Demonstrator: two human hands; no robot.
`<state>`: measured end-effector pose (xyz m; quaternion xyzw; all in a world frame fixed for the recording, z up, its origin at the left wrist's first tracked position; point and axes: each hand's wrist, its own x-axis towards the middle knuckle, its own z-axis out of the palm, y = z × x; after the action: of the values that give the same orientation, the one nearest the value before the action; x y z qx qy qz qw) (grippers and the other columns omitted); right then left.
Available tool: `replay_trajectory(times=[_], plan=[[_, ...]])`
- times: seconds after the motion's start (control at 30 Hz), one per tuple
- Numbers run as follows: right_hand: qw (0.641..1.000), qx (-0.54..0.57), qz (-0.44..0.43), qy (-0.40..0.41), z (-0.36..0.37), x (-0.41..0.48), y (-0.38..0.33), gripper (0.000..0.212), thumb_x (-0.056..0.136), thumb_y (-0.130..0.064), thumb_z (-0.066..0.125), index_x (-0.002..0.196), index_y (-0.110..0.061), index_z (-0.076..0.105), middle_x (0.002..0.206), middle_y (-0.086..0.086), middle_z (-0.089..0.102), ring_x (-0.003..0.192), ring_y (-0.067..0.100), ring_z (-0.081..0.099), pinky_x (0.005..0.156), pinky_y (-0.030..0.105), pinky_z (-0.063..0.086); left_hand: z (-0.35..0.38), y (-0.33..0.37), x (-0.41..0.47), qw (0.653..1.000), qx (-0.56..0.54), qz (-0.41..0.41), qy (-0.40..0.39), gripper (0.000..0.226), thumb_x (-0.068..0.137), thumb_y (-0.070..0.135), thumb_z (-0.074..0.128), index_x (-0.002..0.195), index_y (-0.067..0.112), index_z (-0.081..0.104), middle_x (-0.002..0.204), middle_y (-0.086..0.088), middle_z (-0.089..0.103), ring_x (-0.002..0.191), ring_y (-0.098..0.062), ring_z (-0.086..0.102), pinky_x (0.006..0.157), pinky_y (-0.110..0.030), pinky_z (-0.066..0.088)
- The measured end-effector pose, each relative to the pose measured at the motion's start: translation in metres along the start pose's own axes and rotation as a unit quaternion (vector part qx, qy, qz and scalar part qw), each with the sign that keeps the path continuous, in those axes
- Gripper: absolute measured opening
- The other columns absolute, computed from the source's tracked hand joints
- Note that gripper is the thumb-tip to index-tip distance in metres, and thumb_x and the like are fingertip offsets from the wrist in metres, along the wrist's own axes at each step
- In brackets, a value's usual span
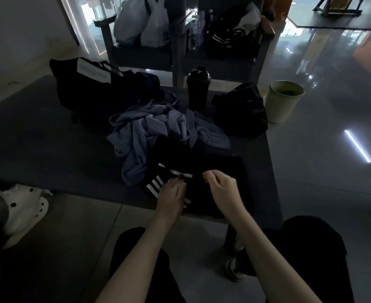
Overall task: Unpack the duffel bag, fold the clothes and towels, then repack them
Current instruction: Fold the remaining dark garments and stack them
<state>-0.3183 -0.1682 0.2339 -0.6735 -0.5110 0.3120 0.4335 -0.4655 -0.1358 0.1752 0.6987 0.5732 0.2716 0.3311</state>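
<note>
The left hand (172, 193) lies flat, fingers straight, on the black white-striped garment (213, 162) at the 6 o'clock edge of the dark grey table (38, 149). The right hand (220, 185), just beside it at 3 o'clock, curls its fingers over the same cloth; whether it pinches, I cannot tell. The black fabric duffel bag (88, 90) stands at 10 o'clock.

Duffel bag (88, 92) label (93, 71): print unreadable.
</note>
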Motion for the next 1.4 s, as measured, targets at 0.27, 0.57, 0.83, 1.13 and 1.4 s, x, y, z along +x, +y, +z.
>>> replay_trajectory(times=[0.27,0.57,0.83,1.13,1.4], plan=[[0.913,-0.375,0.087,-0.136,-0.024,0.019,0.031,0.056,0.092,-0.05,0.045,0.144,-0.03,0.035,0.159,0.001,0.011,0.145,0.026,0.007,0.115,0.056,0.011,0.006,0.03,0.002,0.984,0.139,-0.056,-0.093,0.075,0.088,0.07,0.025,0.143,0.022,0.039,0.157,-0.001,0.021,0.146,-0.018,0.006,0.117,-0.047,-0.005],[0.863,-0.44,0.228,-0.096,-0.033,-0.017,0.028,0.059,0.095,-0.057,0.03,0.14,-0.019,0.035,0.155,0.02,0.012,0.14,0.037,0.014,0.106,0.053,0.028,0.02,0.069,-0.009,0.973,0.172,0.002,-0.152,0.07,0.09,0.063,0.038,0.147,0.023,0.029,0.156,0.002,0.022,0.146,-0.018,0.008,0.116,-0.049,0.003],[0.842,-0.495,0.195,-0.085,-0.063,-0.036,0.022,0.063,0.091,-0.063,0.029,0.123,-0.015,0.055,0.124,0.013,0.056,0.117,0.033,0.046,0.094,0.043,0.034,0.024,0.063,0.004,0.952,0.223,0.1,-0.186,0.059,0.098,0.029,0.046,0.151,0.026,0.02,0.156,0.003,0.024,0.145,-0.017,0.014,0.116,-0.041,0.013],[0.904,-0.424,-0.026,-0.049,-0.088,-0.054,0.042,0.067,0.083,-0.056,0.057,0.141,-0.03,0.039,0.151,0.002,0.03,0.14,0.024,0.023,0.113,0.043,0.017,0.028,0.067,0.014,0.934,0.262,0.239,-0.043,0.031,0.095,0.015,0.051,0.124,0.016,0.061,0.121,-0.002,0.054,0.118,-0.019,0.048,0.097,-0.031,0.036],[0.864,-0.469,0.028,-0.181,-0.085,-0.058,0.067,0.111,0.052,-0.087,0.017,0.15,-0.037,0.008,0.16,-0.002,-0.001,0.146,0.025,-0.002,0.115,0.044,0.012,0.014,0.066,0.017,0.904,0.355,0.144,-0.19,0.052,0.1,0.042,0.035,0.149,0.026,0.027,0.157,0.004,0.02,0.146,-0.016,0.007,0.116,-0.045,0.007]])
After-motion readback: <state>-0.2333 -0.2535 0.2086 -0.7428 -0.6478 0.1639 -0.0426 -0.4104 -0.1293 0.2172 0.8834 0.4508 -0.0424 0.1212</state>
